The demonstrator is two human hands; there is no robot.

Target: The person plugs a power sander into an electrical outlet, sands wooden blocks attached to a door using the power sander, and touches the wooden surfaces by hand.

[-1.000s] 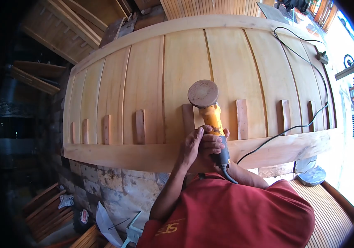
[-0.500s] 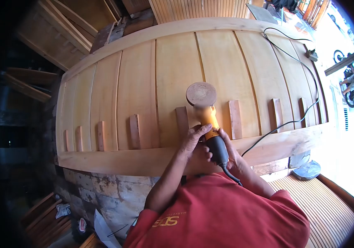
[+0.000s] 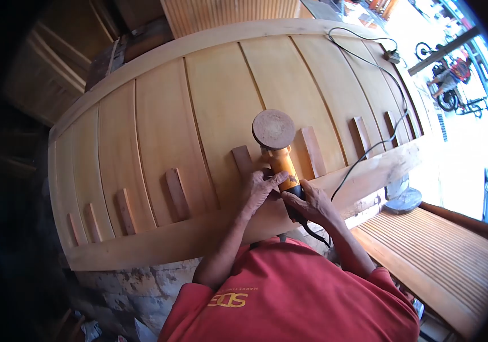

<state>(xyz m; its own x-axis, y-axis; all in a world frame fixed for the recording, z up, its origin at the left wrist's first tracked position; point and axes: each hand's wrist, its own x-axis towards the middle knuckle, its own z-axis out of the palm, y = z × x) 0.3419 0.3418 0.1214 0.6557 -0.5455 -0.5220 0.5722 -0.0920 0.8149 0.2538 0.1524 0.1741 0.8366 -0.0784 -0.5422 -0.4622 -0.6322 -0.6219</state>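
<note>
An orange and black angle grinder [image 3: 281, 161] is held over a panelled wooden door [image 3: 219, 77] lying flat. Its round sanding disc [image 3: 274, 129] faces up towards me, apart from the wood. My left hand [image 3: 262, 188] grips the orange body from the left, thumb across it. Wrapped round the black rear handle is my right hand [image 3: 314, 203], its thumb lying over the top. The cord leaves the handle's end by my right wrist. Several short wooden blocks [image 3: 177, 194] lie in a row on the panels along the near rail, on both sides of the grinder.
A black cable [image 3: 402, 94] curves over the door's right part to a plug [image 3: 392, 56]. A slatted wooden panel [image 3: 432, 262] lies at the lower right, near a round dark object [image 3: 403, 201]. More boards stand at the back. Outside, a person [image 3: 457, 71] is by a motorcycle.
The whole view has turned and shifted, so the door appears tilted and further left. My right hand has moved higher over the black handle. Both hands still hold the grinder.
</note>
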